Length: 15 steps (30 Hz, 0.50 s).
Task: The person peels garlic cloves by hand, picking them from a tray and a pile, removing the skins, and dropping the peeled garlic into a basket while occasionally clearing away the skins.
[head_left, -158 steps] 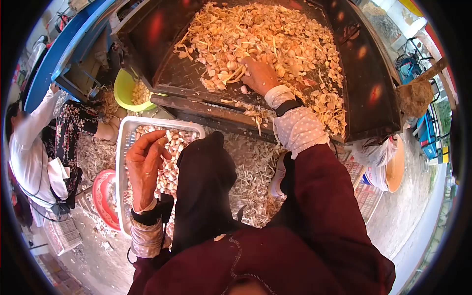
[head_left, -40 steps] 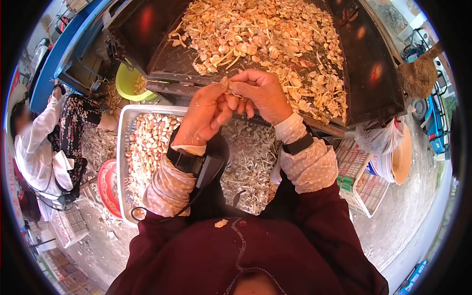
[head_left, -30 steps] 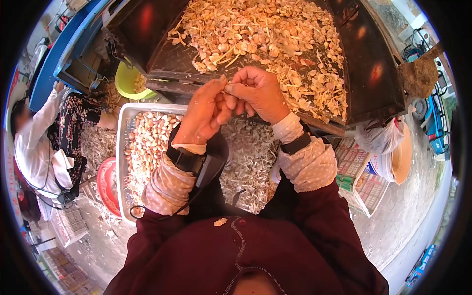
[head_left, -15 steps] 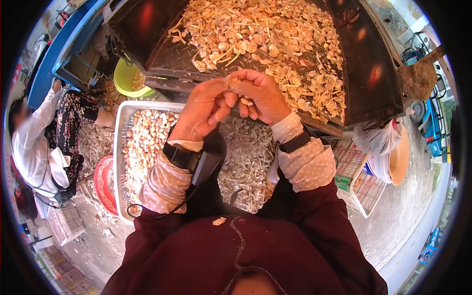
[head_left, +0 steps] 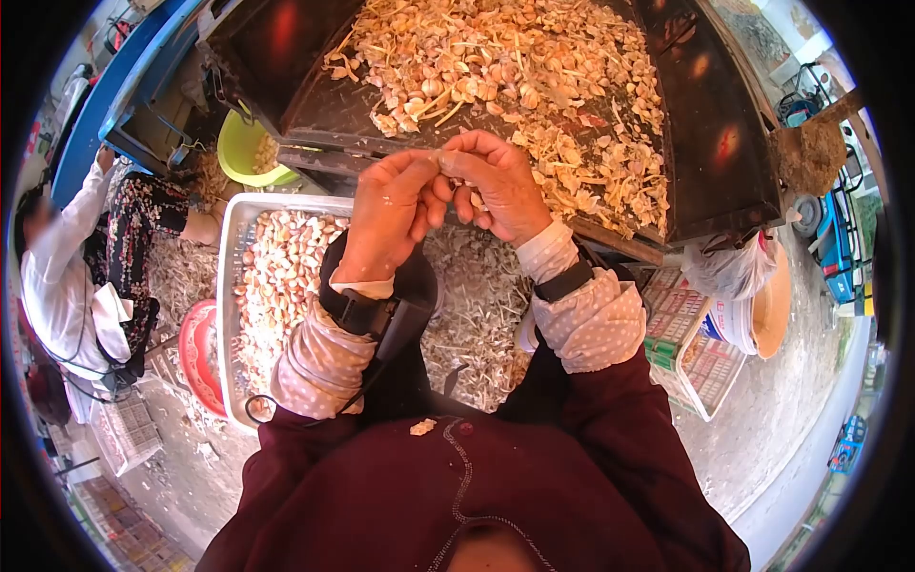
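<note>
My left hand (head_left: 389,205) and my right hand (head_left: 500,189) meet at the fingertips, just in front of the near edge of a dark tray (head_left: 334,119). Both are closed in a pinch. Small pale bits, which look like garlic, show between the curled fingers of my right hand. What my left fingers hold is hidden. Garlic cloves, skins and stalks (head_left: 496,71) are heaped in the tray. Below and left of my left hand, a white basket (head_left: 227,315) holds many garlic cloves (head_left: 281,276).
A co-worker (head_left: 67,276) sits at the far left by a blue-edged table. A green bowl (head_left: 233,157) and a red basin (head_left: 198,357) stand left. Skins (head_left: 477,324) litter the floor between my legs. Crates (head_left: 686,334), a bucket (head_left: 732,326) and a plastic bag (head_left: 729,267) are right.
My right hand has shifted slightly left and its fingers have curled in closer. My left hand has turned a little more upright. The pale piece between my hands is less visible.
</note>
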Motion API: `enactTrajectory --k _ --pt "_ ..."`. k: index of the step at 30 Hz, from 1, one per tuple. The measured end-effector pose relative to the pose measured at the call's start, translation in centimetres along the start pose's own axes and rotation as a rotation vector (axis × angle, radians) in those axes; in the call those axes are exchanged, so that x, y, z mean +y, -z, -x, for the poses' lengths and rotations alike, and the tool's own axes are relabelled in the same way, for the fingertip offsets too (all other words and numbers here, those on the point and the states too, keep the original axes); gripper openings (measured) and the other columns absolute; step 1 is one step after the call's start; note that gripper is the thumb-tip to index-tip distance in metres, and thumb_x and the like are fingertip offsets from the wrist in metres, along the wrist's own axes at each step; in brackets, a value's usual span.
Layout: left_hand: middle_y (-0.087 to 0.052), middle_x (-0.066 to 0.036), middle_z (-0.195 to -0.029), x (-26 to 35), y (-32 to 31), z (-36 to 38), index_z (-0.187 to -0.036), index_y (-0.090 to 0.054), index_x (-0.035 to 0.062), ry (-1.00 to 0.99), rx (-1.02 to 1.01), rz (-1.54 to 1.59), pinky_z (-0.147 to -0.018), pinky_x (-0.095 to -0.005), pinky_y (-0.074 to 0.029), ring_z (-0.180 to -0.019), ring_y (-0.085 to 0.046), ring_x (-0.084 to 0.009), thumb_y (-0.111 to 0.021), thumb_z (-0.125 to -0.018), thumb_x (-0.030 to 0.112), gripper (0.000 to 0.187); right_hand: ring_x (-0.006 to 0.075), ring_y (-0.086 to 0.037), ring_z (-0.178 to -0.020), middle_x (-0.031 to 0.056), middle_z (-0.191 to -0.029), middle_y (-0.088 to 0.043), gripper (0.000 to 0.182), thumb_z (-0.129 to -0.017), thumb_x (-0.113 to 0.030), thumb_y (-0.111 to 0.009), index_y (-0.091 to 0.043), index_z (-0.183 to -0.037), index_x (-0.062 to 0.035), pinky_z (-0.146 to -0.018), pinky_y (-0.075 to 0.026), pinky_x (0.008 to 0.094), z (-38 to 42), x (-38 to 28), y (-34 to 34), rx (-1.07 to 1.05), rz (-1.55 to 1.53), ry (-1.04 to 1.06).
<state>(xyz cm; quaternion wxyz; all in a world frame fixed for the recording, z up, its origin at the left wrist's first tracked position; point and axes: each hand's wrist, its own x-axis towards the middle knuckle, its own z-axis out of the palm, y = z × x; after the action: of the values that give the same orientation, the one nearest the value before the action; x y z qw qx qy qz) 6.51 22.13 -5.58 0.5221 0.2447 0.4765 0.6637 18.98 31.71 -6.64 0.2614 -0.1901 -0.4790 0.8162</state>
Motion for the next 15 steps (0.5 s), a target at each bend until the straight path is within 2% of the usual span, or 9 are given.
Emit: enactTrajectory --k 3,5,9,12,14,15 --pt "-0.059 -0.003 -0.064 0.09 -0.45 0.61 -0.089 -0.062 -0.002 -0.08 0.05 -0.112 -0.035 -0.0181 -0.032 -0.042 -0.048 -0.0062 -0.055 -0.096 0.016 0.021 0.0086 -0.054 -0.041 0.0048 -0.068 -0.06 0.02 -0.09 -0.017 -0.066 -0.056 -0.097 -0.0014 -0.03 -0.031 0.0182 0.02 0.12 -0.25 0.017 -0.018 -0.001" --pt "-0.056 -0.001 -0.062 0.11 -0.56 0.79 -0.084 -0.063 -0.0007 -0.18 0.102 -0.359 -0.036 -0.0196 -0.029 -0.042 -0.045 -0.0054 -0.056 -0.097 0.019 0.024 0.0084 -0.054 -0.041 0.0048 -0.068 -0.06 0.02 -0.091 -0.018 -0.066 -0.056 -0.096 -0.0012 -0.03 -0.031 0.0183 0.12 0.01 -0.5 0.029 -0.026 0.0" --pt "-0.054 0.0 -0.06 0.09 -1.0 0.79 -0.082 -0.064 0.0011 -0.221 0.157 -0.374 -0.037 -0.0203 -0.027 -0.042 -0.043 -0.0047 -0.057 -0.097 0.022 0.026 0.0081 -0.053 -0.04 0.0056 -0.068 -0.06 0.019 -0.091 -0.018 -0.065 -0.057 -0.095 -0.0007 -0.03 -0.03 0.0184 0.37 -0.31 -0.73 0.024 -0.081 -0.027" --pt "-0.056 0.0 -0.062 0.17 -1.11 0.84 -0.084 -0.065 0.002 -0.213 0.138 -0.235 -0.036 -0.0202 -0.028 -0.041 -0.044 -0.0051 -0.058 -0.096 0.023 0.025 0.0081 -0.052 -0.04 0.0066 -0.069 -0.06 0.018 -0.091 -0.016 -0.064 -0.058 -0.096 -0.0002 -0.03 -0.03 0.0186 0.39 -0.35 -0.85 0.039 -0.112 -0.013" --pt "-0.057 -0.001 -0.064 0.36 -0.77 0.82 -0.085 -0.065 0.0019 -0.074 0.145 -0.116 -0.037 -0.0202 -0.028 -0.042 -0.045 -0.0056 -0.059 -0.095 0.022 0.023 0.0081 -0.052 -0.04 0.0068 -0.069 -0.061 0.017 -0.09 -0.015 -0.064 -0.058 -0.097 0.0 -0.03 -0.03 0.0185 0.47 -0.39 -0.74 0.033 -0.118 -0.011" --pt "-0.057 -0.001 -0.064 0.29 -0.57 0.73 -0.085 -0.065 0.0019 -0.075 0.144 -0.117 -0.037 -0.0202 -0.028 -0.042 -0.045 -0.0056 -0.059 -0.095 0.022 0.023 0.0082 -0.053 -0.04 0.0071 -0.069 -0.061 0.017 -0.09 -0.014 -0.064 -0.059 -0.097 0.0002 -0.03 -0.03 0.0185 0.48 -0.39 -0.7 0.026 -0.123 -0.008"
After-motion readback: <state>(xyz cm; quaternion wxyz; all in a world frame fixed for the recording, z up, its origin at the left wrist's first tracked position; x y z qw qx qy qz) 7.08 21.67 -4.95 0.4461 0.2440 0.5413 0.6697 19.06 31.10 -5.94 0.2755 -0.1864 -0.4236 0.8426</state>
